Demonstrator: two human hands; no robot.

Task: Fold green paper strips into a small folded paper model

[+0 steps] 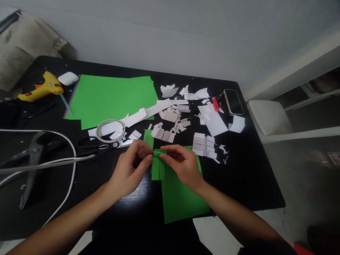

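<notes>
Between my two hands is a small folded piece of green paper [156,173] with a slit running up from its lower edge. My left hand [131,168] pinches its upper left side between thumb and fingers. From the other side, my right hand [183,164] grips the upper right part, thumb in front. A larger green sheet [180,202] lies under my right hand, reaching the table's front edge. A narrow green strip [148,139] lies just beyond my left fingers. Folded white paper pieces [163,135] rest just past the hands.
Scissors [106,146] and a tape roll [98,131] lie left of my hands, near looping white cables [73,173]. Further back are green sheets [114,95] and a yellow glue gun [44,88]. White scraps [212,118] and a phone [233,102] occupy the right side.
</notes>
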